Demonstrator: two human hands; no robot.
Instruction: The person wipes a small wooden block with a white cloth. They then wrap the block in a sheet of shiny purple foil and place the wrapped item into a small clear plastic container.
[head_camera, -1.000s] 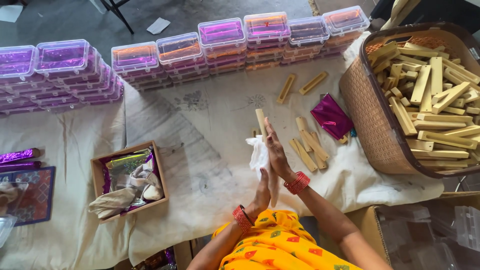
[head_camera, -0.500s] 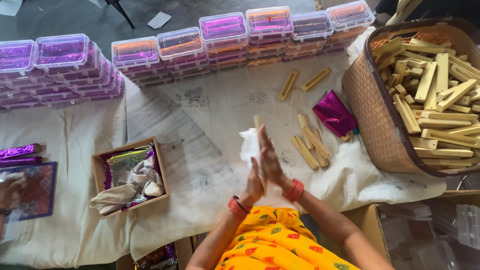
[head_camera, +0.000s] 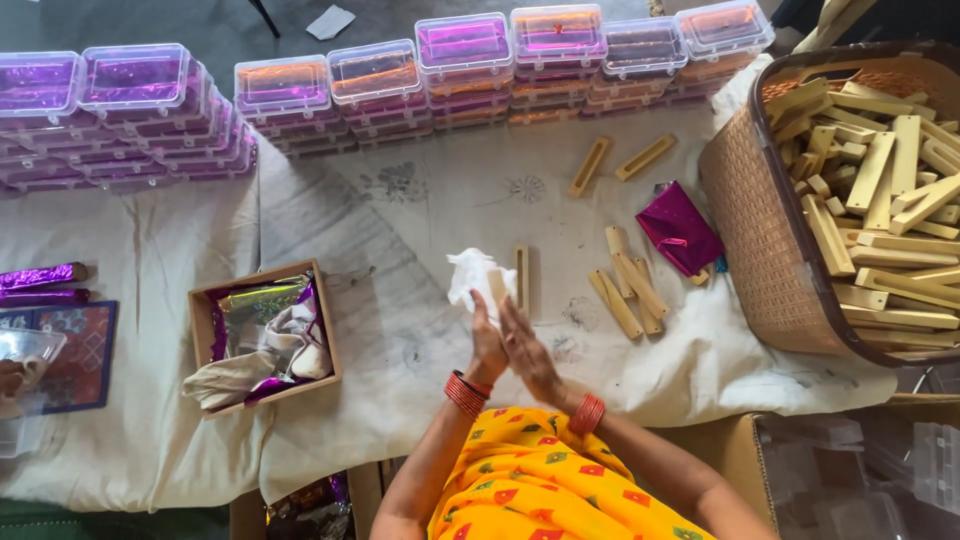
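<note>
Worktop (head_camera: 400, 230) covered in wrinkled white cloth, floor grey beyond. Left hand (head_camera: 487, 340) grips white tissue (head_camera: 475, 275) round a wooden stick (head_camera: 521, 280); right hand (head_camera: 530, 350) flat, fingers together, pressed against it. Clear lidded boxes (head_camera: 470, 60) line the far edge. Basket of sticks (head_camera: 850, 200) blocks the right; cardboard box (head_camera: 262, 335) left. Bare cloth mid-worktop.

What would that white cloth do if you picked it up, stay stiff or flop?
The white cloth would probably flop: it is bunched in crumpled folds above the hands, left hand and right hand. It looks thin, so likely light. It seems unlikely to roll or break.
</note>
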